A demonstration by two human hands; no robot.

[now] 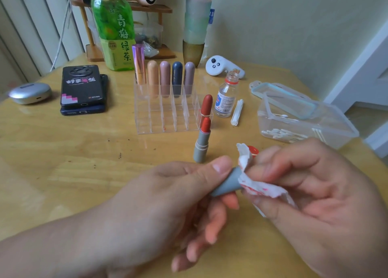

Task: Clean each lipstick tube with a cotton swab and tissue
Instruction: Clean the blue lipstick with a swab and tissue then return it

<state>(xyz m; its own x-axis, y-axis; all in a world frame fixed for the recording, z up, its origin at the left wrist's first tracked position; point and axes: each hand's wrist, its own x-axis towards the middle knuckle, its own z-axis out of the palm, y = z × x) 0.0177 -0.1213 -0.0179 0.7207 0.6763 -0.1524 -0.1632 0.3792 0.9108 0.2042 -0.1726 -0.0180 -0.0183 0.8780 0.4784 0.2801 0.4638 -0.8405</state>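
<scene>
While left grip [168, 193] pinches grey cap [228, 183], right grip [315, 183] pinches stained tissue [265, 188] against it.

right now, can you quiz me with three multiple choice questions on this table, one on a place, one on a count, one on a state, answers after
1. Where is the open lipstick relative to the clear rack?
A. inside its back row
B. upright on the table in front of it
C. lying flat behind it

2. How many closed tubes stand in the back row?
A. two
B. eight
C. five

3. The small bottle is:
A. uncapped
B. capped
C. tipped over

Answers:
1 B, it stands on the tabletop by the front right corner.
2 C, pink metal, peach, rose, navy and mauve stand side by side.
3 A, its bare neck shows with no cap on it.
</scene>
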